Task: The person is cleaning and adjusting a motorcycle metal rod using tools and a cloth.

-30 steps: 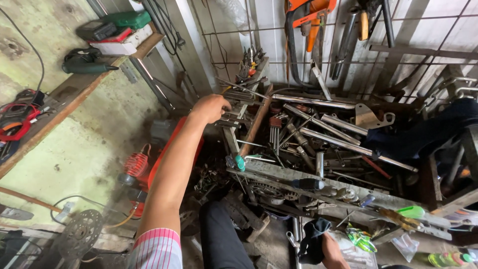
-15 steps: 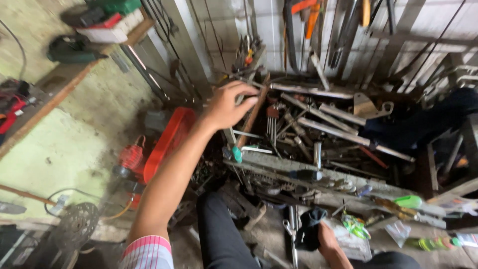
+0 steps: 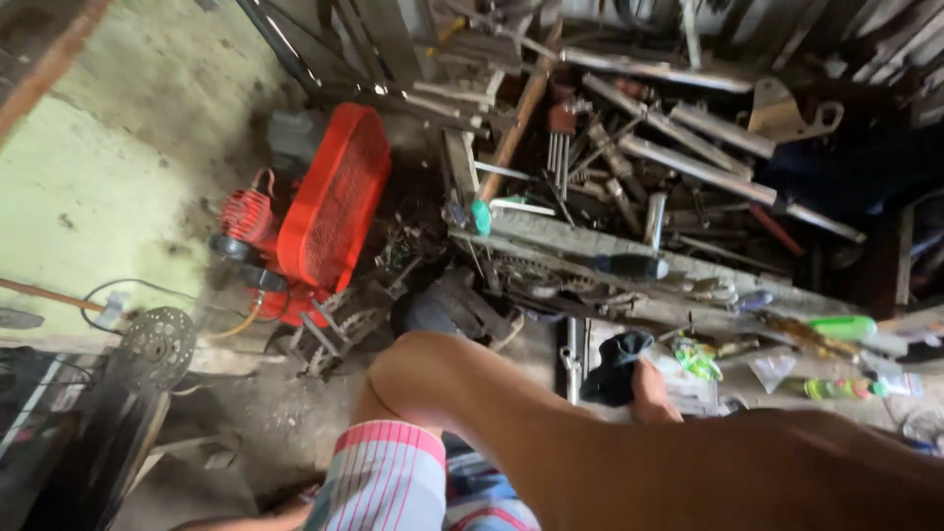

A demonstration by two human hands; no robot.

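**Arm across the near view, one hand on a dark cloth**

A bare forearm (image 3: 688,462) fills the near right of the view, bent at the elbow, with a pink-and-white striped sleeve (image 3: 383,482) at the near centre. Which hand it ends in runs out of frame, so its grip cannot be told.

To the left stands a red compressor (image 3: 329,206) on the dirty floor (image 3: 108,197), with a toothed sprocket (image 3: 155,344) nearer and farther left.

The far right is taken up by the desk (image 3: 629,258), a worn plank edge heaped with long steel bars (image 3: 728,182), a wooden handle (image 3: 516,123) and a teal-handled tool (image 3: 481,216).

Just beyond the forearm, at the near edge of the desk, the right hand (image 3: 651,388) closes its grip on a dark cloth (image 3: 615,366). Right of it lie a green marker-shaped tube (image 3: 843,327) and small plastic packets (image 3: 698,359).
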